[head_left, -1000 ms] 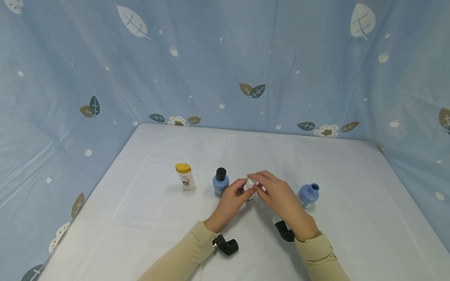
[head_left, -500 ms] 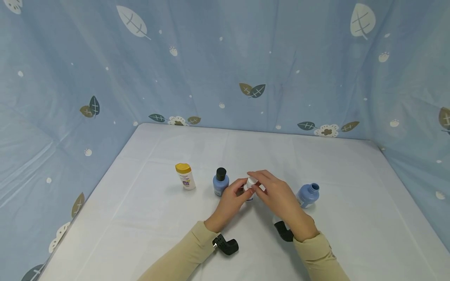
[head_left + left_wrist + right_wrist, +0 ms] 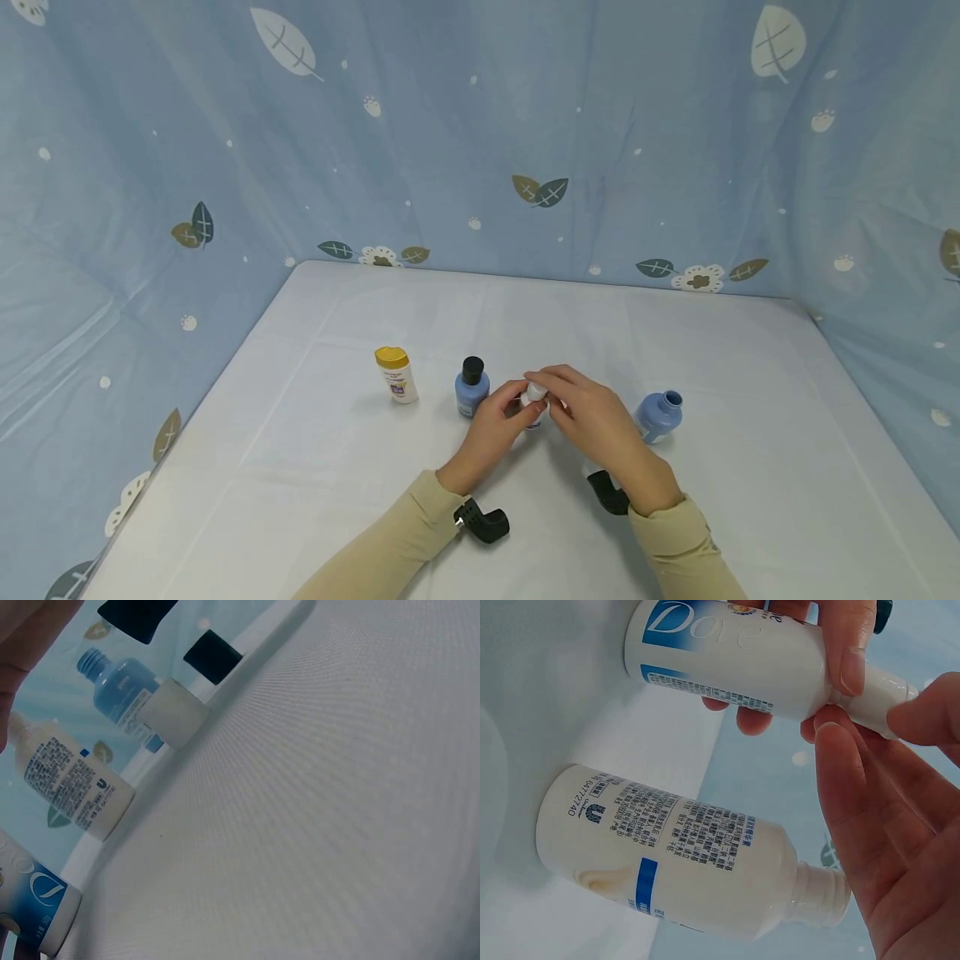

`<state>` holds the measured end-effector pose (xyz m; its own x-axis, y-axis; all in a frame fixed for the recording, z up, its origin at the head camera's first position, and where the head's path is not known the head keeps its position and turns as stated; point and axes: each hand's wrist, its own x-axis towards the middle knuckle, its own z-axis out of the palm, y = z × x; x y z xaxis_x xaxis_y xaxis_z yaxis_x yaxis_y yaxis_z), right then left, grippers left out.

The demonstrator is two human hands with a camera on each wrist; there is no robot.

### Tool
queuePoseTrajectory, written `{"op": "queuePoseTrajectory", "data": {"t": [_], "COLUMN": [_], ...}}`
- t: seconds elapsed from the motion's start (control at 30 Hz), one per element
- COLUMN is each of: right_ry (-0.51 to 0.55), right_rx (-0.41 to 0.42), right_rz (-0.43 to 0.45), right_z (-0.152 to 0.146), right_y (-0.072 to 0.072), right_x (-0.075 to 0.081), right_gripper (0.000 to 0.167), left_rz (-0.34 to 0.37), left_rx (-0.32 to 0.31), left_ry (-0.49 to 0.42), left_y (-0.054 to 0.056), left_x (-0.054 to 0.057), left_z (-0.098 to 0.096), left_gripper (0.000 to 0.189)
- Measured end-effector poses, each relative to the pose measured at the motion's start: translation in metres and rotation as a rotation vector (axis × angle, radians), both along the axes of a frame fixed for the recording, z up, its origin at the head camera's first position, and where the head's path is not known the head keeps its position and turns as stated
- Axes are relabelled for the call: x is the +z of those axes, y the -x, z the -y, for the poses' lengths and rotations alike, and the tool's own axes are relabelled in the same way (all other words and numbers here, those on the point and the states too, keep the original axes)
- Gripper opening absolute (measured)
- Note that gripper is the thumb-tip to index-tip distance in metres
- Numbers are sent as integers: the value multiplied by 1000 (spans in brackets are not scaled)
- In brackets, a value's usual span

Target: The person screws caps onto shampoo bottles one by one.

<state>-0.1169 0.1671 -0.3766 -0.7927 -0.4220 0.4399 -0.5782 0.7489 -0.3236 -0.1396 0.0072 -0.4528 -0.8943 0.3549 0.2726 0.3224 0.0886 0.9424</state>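
My left hand (image 3: 489, 432) grips a small white Dove bottle (image 3: 727, 656) that stands upright on the white table, its fingers round the neck and upper body. The thumb and fingers of my right hand (image 3: 598, 421) pinch the white cap (image 3: 536, 390) on top of it. Close beside it, under the right hand, stands a second white bottle (image 3: 675, 847) with small print and a bare threaded neck; in the head view that hand hides most of it. Left of the left hand is a blue bottle (image 3: 471, 393) with a black cap.
An uncapped blue bottle (image 3: 657, 417) stands right of the right hand. Further left is a white bottle with a yellow cap (image 3: 396, 375). The left wrist view shows a short white cylinder (image 3: 174, 712) and a black one (image 3: 213, 657) on the table. A leaf-patterned blue curtain (image 3: 480, 125) hangs behind.
The fingers of my right hand have shifted slightly round the white cap. The left hand and the bottles stay where they were.
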Motion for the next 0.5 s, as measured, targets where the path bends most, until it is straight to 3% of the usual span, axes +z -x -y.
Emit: {"op": "queuePoseTrajectory", "data": {"t": [0.13, 0.5], "right_ry": [-2, 3], "right_rx": [-6, -25], "right_rz": [-1, 6], "right_z": [0, -1], "right_y": [0, 1], "right_x": [0, -1], "right_gripper": [36, 33], "left_rz": [1, 43], "left_rx": [9, 16], "left_ry": [10, 27], "left_y": [3, 2], "left_x": [-9, -7], "left_z": [-1, 0], "left_gripper": [25, 29]}}
